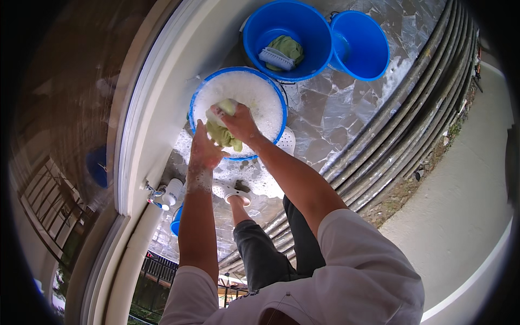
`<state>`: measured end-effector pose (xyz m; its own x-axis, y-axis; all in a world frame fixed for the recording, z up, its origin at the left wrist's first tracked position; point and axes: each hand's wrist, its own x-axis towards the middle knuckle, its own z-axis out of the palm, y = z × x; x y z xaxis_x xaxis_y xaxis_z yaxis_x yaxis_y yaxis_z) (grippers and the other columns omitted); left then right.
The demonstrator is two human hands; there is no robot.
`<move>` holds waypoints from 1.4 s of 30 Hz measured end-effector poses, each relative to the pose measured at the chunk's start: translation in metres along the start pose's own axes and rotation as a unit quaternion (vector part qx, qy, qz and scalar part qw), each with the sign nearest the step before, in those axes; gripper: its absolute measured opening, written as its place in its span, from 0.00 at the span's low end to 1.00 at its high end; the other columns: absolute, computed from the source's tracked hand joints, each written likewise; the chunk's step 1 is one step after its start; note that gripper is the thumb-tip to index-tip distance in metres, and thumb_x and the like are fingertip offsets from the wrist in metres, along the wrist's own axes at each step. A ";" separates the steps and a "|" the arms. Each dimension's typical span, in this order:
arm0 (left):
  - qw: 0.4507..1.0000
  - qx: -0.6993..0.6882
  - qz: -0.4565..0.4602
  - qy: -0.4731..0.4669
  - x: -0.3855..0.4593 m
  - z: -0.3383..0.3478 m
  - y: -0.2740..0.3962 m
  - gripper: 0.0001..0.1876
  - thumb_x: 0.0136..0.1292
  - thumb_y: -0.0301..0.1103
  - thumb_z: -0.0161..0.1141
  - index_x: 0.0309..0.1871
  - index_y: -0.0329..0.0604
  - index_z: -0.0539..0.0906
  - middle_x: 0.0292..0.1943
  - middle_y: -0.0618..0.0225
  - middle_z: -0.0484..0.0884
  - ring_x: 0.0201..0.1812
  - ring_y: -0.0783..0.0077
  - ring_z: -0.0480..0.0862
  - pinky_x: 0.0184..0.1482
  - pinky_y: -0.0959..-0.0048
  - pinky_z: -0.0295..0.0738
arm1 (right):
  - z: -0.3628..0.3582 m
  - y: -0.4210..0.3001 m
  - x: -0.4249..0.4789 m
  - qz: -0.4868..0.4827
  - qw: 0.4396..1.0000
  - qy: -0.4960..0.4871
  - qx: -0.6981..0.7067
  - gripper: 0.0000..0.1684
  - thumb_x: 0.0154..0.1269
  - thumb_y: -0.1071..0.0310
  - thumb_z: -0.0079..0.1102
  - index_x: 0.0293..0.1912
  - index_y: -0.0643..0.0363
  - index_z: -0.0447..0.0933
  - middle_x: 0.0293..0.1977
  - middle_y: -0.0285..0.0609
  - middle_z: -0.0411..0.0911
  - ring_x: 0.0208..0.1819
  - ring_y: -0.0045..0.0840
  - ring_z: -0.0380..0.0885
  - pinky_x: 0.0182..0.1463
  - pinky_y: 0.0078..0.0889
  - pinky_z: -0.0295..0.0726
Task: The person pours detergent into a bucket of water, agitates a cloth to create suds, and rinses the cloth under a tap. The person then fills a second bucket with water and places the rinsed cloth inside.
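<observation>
A round blue bucket (192, 99) full of white suds stands before me. Over it my right hand (240, 124) grips a wet, foamy green cloth (221, 134); a pale, suds-covered piece, perhaps soap or part of the cloth, shows at its fingers. My left hand (205, 146) is beside the cloth's left edge, fingers apart and thumb pointing right; whether it touches the cloth cannot be told. Foam coats the left wrist.
Behind stands a large blue bucket (260, 24) holding a scrub brush (277, 58) and a green cloth (287, 46), beside another blue bucket (367, 44). Long pipes (390, 109) lie at right. A wall tap (153, 191) and white bottle (174, 190) are at left. Suds wet the stone floor (317, 118).
</observation>
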<state>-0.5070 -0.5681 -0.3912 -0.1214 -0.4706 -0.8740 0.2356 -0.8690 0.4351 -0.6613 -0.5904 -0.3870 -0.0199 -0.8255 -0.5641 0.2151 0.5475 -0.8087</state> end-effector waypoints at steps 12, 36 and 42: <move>0.969 -0.213 0.000 -0.126 -0.012 0.003 -0.040 0.21 0.67 0.53 0.47 0.50 0.46 0.73 0.45 0.63 0.76 0.46 0.65 0.77 0.49 0.66 0.73 | 0.041 -0.051 -0.101 -0.331 0.926 0.108 -0.143 0.16 0.48 0.62 0.71 0.30 0.56 0.71 0.29 0.40 0.72 0.33 0.38 0.77 0.35 0.37 0.74; 0.959 -0.267 0.018 -0.089 -0.005 0.041 -0.018 0.22 0.69 0.57 0.42 0.45 0.49 0.75 0.35 0.71 0.77 0.37 0.74 0.76 0.40 0.71 0.75 | 0.031 -0.022 -0.061 -0.244 0.940 0.161 -0.173 0.18 0.63 0.54 0.54 0.25 0.56 0.76 0.24 0.40 0.76 0.28 0.32 0.76 0.33 0.32 0.75; 0.974 -0.222 0.009 0.038 0.008 0.044 -0.020 0.22 0.68 0.58 0.43 0.44 0.49 0.75 0.35 0.70 0.76 0.37 0.73 0.77 0.38 0.72 0.75 | 0.016 -0.015 -0.029 -0.021 0.977 0.161 -0.141 0.18 0.65 0.55 0.51 0.30 0.59 0.81 0.24 0.49 0.77 0.28 0.43 0.77 0.35 0.38 0.75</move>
<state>-0.5546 -0.5613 -0.3971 -0.0457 -0.4570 -0.8883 0.6328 -0.7013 0.3282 -0.6479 -0.5765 -0.3557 -0.3397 -0.7870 -0.5151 -0.0686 0.5669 -0.8209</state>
